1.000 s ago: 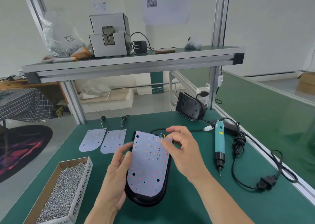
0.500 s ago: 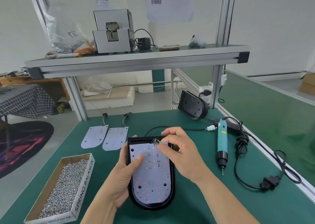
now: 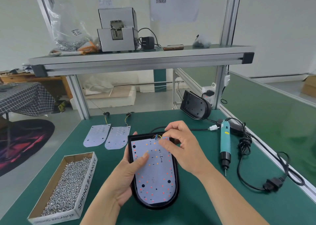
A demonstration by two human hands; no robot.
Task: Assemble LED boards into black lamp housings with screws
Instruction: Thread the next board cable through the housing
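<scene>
So the white round-ended LED board [image 3: 153, 171] is sitting inside the black plastic lamp housing [image 3: 177, 182], lying flat on the green tabletop [image 3: 196, 207]. The left hand [image 3: 126, 178] is gripping the housing's left edge, thumb pressing on the board. The right hand [image 3: 184, 149] is pinching the board's top edge by the coloured wires. The cardboard box of silver screws [image 3: 66, 187] is sitting just left.

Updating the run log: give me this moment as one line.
step: seating LED board in black housing | left hand: grips housing, thumb on board | right hand: pinches board top by wires | screwdriver: on table
</scene>
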